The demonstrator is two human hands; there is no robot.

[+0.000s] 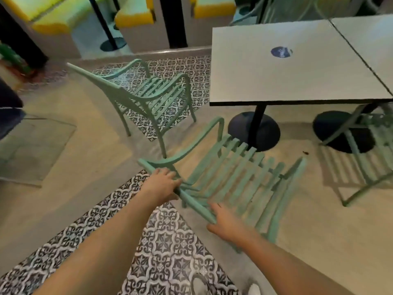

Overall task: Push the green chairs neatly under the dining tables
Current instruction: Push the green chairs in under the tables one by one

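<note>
Both hands, the left hand (162, 180) and right hand (223, 223), are gripping the near green chair's (234, 179) backrest rail, steering it squarely toward the worktop (276, 67).

near chair (234, 179) before table (287, 60), another chair (148, 96) left.

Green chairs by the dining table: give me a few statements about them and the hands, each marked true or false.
1. Both hands are on the top rail of the near chair. True: left hand, right hand.
2. The near chair is fully under the table. False: only its front reaches the table edge.
3. A second chair stands left of the table, clear of it. True.
4. The table holds plates. False: only a dark round sticker shows.
5. The table's base has four legs. False: one post on a round foot.
</note>
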